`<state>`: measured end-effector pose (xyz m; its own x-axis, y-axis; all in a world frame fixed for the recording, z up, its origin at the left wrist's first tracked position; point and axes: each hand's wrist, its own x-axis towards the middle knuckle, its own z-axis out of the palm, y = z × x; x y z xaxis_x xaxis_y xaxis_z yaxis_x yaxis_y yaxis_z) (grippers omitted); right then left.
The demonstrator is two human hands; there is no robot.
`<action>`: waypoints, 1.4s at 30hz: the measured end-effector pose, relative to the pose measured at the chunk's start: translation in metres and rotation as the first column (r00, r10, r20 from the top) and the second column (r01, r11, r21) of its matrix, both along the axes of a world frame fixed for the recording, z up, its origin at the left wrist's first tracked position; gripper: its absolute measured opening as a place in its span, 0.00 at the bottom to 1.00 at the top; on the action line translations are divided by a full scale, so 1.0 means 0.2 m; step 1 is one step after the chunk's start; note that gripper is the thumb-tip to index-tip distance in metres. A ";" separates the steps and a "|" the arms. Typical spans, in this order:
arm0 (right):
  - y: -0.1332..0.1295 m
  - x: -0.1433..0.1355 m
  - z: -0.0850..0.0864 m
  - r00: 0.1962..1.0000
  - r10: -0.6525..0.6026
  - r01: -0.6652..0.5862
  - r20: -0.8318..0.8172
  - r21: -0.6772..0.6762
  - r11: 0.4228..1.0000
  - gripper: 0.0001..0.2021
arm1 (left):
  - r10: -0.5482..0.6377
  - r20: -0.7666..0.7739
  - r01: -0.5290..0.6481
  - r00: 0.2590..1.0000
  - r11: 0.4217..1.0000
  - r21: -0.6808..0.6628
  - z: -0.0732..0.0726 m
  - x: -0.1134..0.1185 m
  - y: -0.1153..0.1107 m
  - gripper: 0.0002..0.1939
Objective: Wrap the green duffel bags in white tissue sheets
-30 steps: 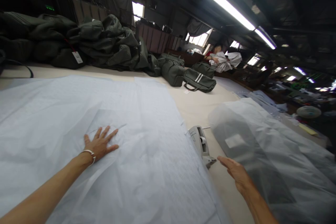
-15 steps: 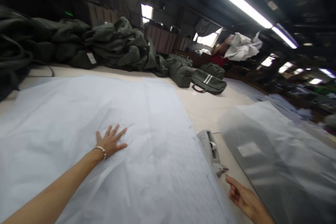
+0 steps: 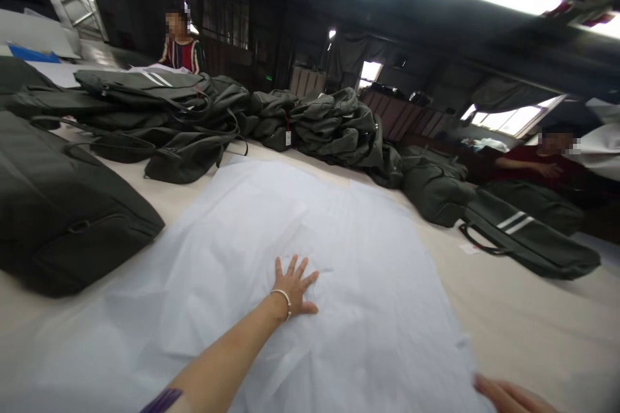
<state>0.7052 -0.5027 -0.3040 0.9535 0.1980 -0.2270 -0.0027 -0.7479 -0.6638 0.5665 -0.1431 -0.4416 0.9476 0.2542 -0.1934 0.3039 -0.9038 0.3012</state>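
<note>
Large white translucent sheets (image 3: 378,258) lie spread over the pale table (image 3: 523,310). My left hand (image 3: 294,287), with a bracelet at its wrist, presses flat on them near the middle, fingers spread, holding nothing. At the bottom right edge of the view, my right hand (image 3: 508,395) is blurred and partly cut off, its fingertips beside the right edge of the sheets. Whether those fingers hold anything cannot be made out.
A dark bag (image 3: 72,206) stands at the left. Further dark bags (image 3: 334,126) are heaped along the far side, and a striped bag (image 3: 533,232) lies at the right. One person (image 3: 184,51) is at the back left, another (image 3: 547,164) at the back right.
The view has turned left, bringing the near left bag and a person in. My left hand stays flat on the sheets. The grey tool and grey plastic at the right have left the view.
</note>
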 end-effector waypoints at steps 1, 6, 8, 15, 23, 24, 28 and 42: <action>0.14 0.01 -0.01 0.996 0.073 -0.071 -0.043 0.047 0.996 0.17 | -0.004 0.003 0.004 1.000 1.000 -0.004 0.01 0.00 0.00 0.47; 0.99 0.11 -0.10 0.915 0.358 -0.308 -0.188 0.250 0.918 0.19 | -0.026 0.024 0.028 0.999 0.995 -0.095 0.05 -0.03 0.02 0.47; 1.23 0.18 -0.17 0.908 0.363 -0.322 -0.211 0.205 0.924 0.16 | -0.023 0.026 0.026 0.999 0.992 -0.127 0.06 -0.03 0.02 0.48; 1.47 0.41 -0.43 0.916 0.270 -0.352 -0.296 -0.276 0.894 0.15 | -0.022 0.016 0.024 1.000 0.983 -0.184 0.06 -0.02 0.02 0.48; 1.41 0.49 -0.38 0.945 0.326 -0.263 0.001 -0.587 0.766 0.28 | -0.034 0.021 0.038 0.999 0.981 -0.191 0.05 -0.02 0.02 0.48; 1.39 0.48 -0.36 0.939 0.338 -0.240 0.059 -0.591 0.770 0.30 | -0.032 0.024 0.036 0.999 0.981 -0.190 0.05 -0.02 0.02 0.48; 1.30 0.31 -0.41 0.828 0.417 -0.172 0.375 -0.538 0.825 0.33 | -0.027 0.033 0.033 0.999 0.982 -0.186 0.05 -0.02 0.02 0.47; 1.04 -0.04 -0.54 0.707 0.545 -0.474 0.451 -0.269 0.838 0.31 | -0.011 0.033 0.013 0.999 0.997 -0.083 0.04 -0.02 0.01 0.47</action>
<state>0.6969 -0.2948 -0.4129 0.6994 0.6907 0.1839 0.7011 -0.6128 -0.3646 0.5633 -0.1413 -0.4344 0.9565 0.2273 -0.1827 0.2822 -0.8789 0.3845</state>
